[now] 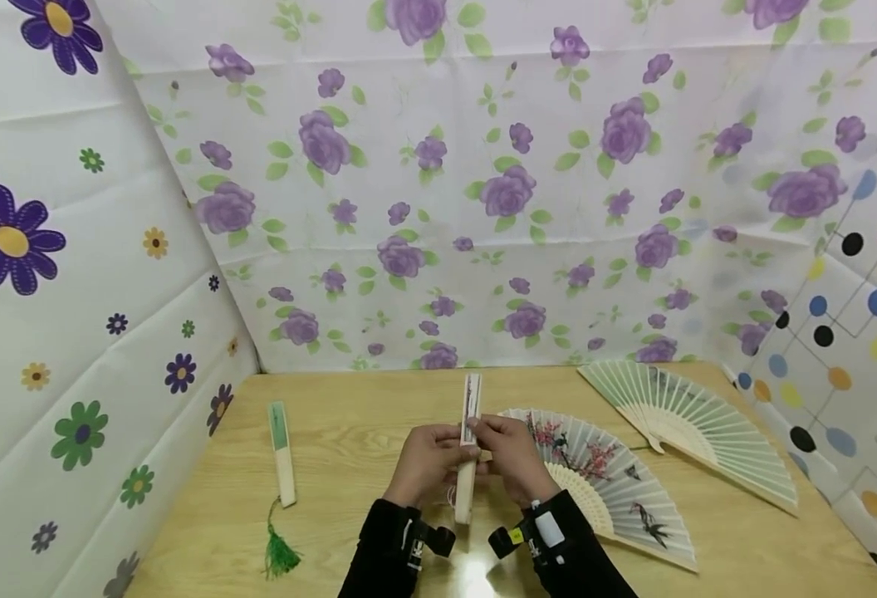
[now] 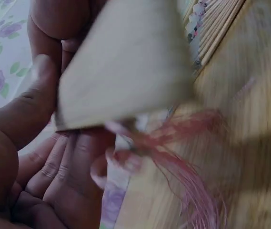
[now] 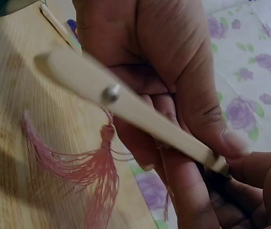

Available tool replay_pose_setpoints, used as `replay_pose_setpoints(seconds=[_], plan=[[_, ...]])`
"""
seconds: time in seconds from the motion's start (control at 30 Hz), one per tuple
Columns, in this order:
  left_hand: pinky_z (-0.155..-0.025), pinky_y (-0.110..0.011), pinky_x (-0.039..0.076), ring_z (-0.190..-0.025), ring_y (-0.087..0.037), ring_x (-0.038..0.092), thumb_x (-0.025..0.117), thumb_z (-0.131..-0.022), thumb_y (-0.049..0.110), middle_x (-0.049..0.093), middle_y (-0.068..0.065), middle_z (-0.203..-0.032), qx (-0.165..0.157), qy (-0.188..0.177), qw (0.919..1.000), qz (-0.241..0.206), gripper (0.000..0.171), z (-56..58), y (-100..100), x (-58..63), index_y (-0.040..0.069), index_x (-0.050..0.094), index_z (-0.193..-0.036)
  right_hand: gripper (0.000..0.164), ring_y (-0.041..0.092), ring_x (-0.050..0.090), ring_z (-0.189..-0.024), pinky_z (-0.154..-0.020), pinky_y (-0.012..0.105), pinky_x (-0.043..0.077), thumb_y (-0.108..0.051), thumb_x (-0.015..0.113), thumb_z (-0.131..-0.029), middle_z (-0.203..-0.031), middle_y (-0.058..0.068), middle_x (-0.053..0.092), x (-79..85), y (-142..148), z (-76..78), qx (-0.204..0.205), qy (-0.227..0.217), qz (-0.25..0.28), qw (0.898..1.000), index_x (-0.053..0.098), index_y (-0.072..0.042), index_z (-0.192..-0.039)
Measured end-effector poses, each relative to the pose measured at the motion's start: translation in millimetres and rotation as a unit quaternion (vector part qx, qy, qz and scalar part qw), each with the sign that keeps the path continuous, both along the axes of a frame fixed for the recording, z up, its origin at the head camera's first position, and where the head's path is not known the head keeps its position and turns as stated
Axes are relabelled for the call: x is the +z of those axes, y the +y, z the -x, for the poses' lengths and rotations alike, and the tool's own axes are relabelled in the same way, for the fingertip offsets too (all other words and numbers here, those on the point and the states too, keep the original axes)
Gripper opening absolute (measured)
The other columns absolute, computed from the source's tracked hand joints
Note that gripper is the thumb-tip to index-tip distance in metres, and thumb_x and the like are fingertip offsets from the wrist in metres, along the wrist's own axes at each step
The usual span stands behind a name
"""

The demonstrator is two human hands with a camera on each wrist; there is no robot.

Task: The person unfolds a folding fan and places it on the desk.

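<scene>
In the head view, a folded hand fan with a pale ribbed guard stands nearly upright in front of me. My left hand grips it from the left, thumb across its middle. From the right, my right hand pinches it slightly higher up. A pink tassel hangs from its lower end, close to the metal rivet in the right wrist view. The left wrist view has the fan's pale sticks blurred and close up.
An open white fan with pink blossoms and birds lies just right of my hands. Behind it is an open green fan. At left lies a folded green fan with a green tassel. Flowered cloth walls the wooden table.
</scene>
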State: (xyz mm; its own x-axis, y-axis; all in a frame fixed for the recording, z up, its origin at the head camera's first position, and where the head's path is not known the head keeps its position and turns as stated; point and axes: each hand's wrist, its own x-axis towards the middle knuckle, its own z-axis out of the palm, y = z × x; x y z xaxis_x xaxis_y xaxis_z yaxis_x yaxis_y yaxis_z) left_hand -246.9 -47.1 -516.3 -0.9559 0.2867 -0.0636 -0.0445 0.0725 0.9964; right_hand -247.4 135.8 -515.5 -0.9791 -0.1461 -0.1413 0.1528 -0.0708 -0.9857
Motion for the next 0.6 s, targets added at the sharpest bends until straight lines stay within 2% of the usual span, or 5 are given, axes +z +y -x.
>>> replay_pose_setpoints(seconds=[0.17,0.33,0.6], plan=[[-0.078,-0.029,0.07,-0.098,-0.021,0.084,0.079,-0.109,0.01,0.085,-0.024,-0.122,0.02,0.005,0.9998,-0.005,0.035,2.7,4,4.7,-0.004,0.076,-0.141,0.036,0.011,0.081,-0.099,-0.083,0.029,0.073,-0.027,0.061,-0.121,-0.113,0.003,0.076,-2.8,5,2.2,0.016,-0.004,0.012,1.0,0.074,0.003,-0.137],[-0.082,-0.032,0.072,-0.105,-0.024,0.084,0.075,-0.111,0.008,0.083,-0.026,-0.127,0.023,-0.003,0.9996,-0.017,0.035,3.3,5,4.1,-0.005,0.074,-0.144,0.033,0.009,0.081,-0.101,-0.088,0.025,0.072,-0.024,0.062,-0.121,-0.109,0.0,0.079,-6.1,9,3.9,0.039,-0.003,0.028,0.999,0.073,0.004,-0.135],[-0.077,-0.027,0.07,-0.091,-0.015,0.083,0.077,-0.108,0.002,0.086,-0.025,-0.115,0.036,-0.008,0.9982,-0.048,0.031,4.9,13,1.6,-0.008,0.077,-0.137,0.029,0.01,0.081,-0.089,-0.077,0.022,0.071,-0.016,0.064,-0.119,-0.098,0.0,0.079,-7.0,8,6.3,-0.009,-0.015,0.038,0.999,0.077,0.006,-0.132]])
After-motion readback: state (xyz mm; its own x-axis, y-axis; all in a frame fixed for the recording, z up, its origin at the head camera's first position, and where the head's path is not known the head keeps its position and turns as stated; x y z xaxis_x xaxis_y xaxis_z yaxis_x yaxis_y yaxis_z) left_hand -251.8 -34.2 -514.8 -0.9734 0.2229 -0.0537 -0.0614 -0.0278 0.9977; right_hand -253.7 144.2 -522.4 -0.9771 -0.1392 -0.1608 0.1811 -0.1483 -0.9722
